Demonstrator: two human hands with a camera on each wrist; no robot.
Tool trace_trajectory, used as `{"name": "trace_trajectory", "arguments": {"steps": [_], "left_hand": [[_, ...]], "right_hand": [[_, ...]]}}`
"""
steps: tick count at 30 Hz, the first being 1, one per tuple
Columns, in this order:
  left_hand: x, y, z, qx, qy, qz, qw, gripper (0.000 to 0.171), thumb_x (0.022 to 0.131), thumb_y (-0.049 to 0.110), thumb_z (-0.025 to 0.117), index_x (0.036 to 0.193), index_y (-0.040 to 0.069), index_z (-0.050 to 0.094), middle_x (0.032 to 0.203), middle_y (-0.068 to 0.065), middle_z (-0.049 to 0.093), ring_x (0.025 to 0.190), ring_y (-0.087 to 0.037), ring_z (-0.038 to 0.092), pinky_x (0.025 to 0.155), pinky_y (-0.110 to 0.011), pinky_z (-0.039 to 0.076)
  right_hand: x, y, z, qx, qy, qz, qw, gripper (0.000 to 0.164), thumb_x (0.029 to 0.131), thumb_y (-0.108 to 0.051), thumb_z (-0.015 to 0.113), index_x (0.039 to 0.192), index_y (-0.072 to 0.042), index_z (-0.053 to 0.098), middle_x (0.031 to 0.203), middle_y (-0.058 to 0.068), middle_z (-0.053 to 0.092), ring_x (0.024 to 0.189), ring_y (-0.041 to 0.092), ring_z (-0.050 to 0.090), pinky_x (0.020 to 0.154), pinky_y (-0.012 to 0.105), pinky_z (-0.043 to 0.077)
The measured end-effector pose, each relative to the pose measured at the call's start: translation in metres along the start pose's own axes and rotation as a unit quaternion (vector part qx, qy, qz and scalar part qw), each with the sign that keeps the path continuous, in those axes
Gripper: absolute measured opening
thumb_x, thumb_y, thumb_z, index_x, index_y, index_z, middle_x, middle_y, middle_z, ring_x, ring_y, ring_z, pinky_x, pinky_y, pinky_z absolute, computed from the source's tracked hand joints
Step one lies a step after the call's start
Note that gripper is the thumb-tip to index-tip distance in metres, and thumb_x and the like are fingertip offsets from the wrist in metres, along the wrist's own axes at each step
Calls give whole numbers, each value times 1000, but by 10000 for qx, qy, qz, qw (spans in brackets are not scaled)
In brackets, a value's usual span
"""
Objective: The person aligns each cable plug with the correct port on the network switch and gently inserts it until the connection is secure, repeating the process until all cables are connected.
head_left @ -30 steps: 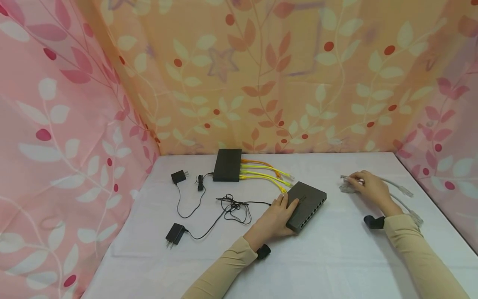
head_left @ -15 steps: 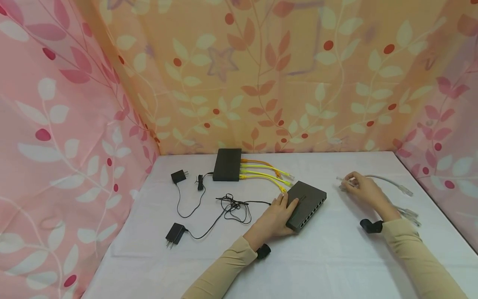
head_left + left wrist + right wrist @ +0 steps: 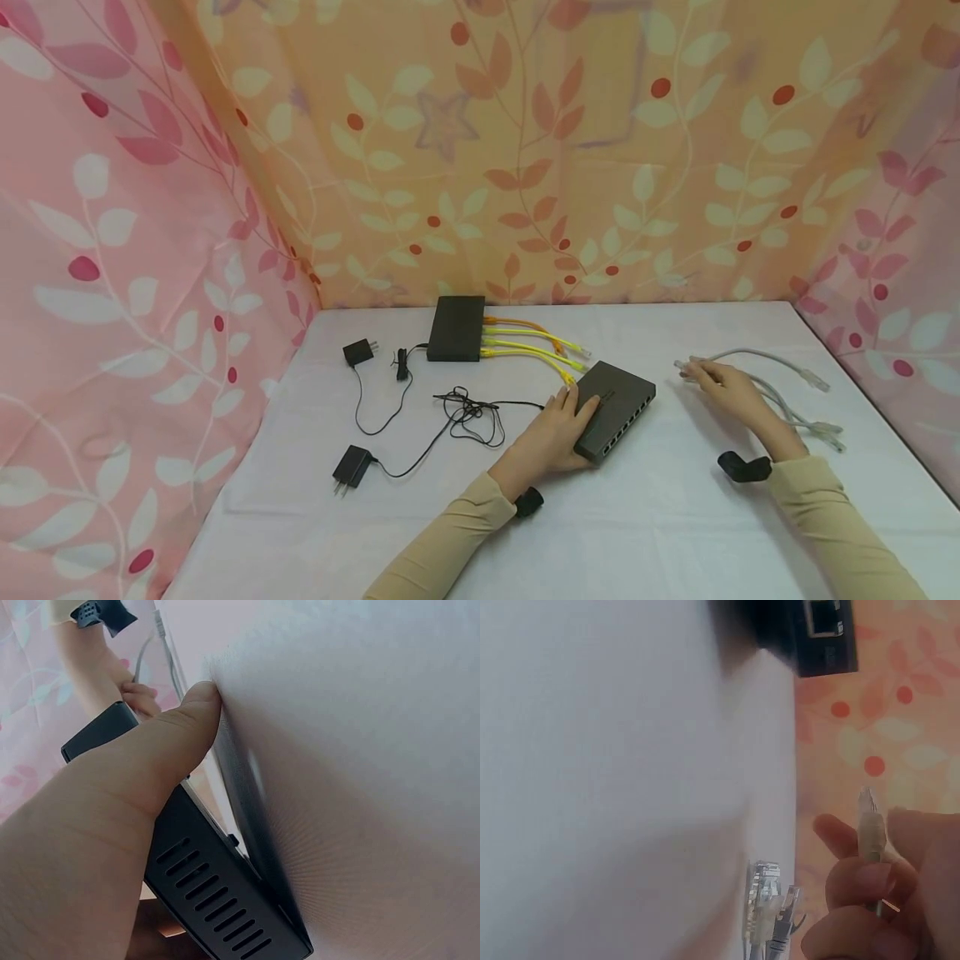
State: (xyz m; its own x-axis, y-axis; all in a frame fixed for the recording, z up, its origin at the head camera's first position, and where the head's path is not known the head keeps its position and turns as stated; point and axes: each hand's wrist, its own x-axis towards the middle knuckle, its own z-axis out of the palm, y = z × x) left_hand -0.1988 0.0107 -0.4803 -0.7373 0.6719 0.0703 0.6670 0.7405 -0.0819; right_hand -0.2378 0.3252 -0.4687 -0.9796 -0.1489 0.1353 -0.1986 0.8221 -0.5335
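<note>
My left hand grips the left edge of a black network switch, whose row of ports faces right. In the left wrist view the thumb lies along the vented case, and the switch is tilted off the white cloth. On the right, my right hand pinches the clear plug of a grey Ethernet cable between thumb and fingers, the plug's tip pointing away from the hand. Beside it in the right wrist view are more clear plugs of loose grey cables.
A second black switch lies at the back, with yellow cables and an orange cable plugged in. Two power adapters, one at the back and one nearer, lie at left. A tangled black cord runs toward the held switch.
My right hand has picked one grey cable's plug out of the bunch and moved slightly left with it. The left hand and the switch stay in place.
</note>
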Motion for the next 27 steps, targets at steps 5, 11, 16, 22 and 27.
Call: {"name": "trace_trajectory", "arguments": {"steps": [5, 11, 16, 22, 27], "left_hand": [[1, -1, 1, -7, 1, -7, 10000, 102, 68, 69, 64, 146, 15, 26, 142, -22, 36, 130, -34, 39, 103, -38, 38], [2, -1, 3, -21, -15, -2, 10000, 103, 68, 70, 63, 146, 15, 25, 142, -21, 35, 131, -34, 38, 103, -39, 38], [1, -1, 4, -23, -49, -25, 10000, 103, 68, 70, 63, 147, 15, 25, 143, -21, 34, 131, -34, 37, 103, -39, 38], [2, -2, 5, -28, -23, -13, 10000, 104, 68, 70, 63, 147, 15, 24, 143, -22, 33, 131, -34, 37, 103, -39, 38], [2, -2, 6, -14, -4, 13, 10000, 103, 69, 70, 63, 147, 15, 24, 143, -22, 34, 131, -35, 37, 103, -39, 38]], "right_hand": [[-4, -4, -3, 271, -193, -57, 9994, 40, 98, -31, 43, 108, 0, 66, 114, 26, 60, 105, 44, 55, 81, 53, 45], [-10, -15, -5, 869, -849, 142, 9925, 38, 97, -31, 48, 108, 0, 65, 77, 9, 58, 65, 9, 51, 53, 25, 42], [-15, -22, -1, 1442, -1239, 323, 9812, 39, 96, -33, 49, 106, 2, 63, 60, -2, 44, 43, 5, 35, 39, 25, 34], [-24, -30, 5, 1851, -1569, 522, 9687, 41, 95, -35, 50, 105, 2, 64, 61, 1, 48, 48, 8, 46, 43, 29, 43], [-32, -40, 10, 2131, -1866, 582, 9573, 41, 95, -35, 51, 100, 3, 64, 62, 4, 52, 49, 9, 49, 45, 29, 46]]}}
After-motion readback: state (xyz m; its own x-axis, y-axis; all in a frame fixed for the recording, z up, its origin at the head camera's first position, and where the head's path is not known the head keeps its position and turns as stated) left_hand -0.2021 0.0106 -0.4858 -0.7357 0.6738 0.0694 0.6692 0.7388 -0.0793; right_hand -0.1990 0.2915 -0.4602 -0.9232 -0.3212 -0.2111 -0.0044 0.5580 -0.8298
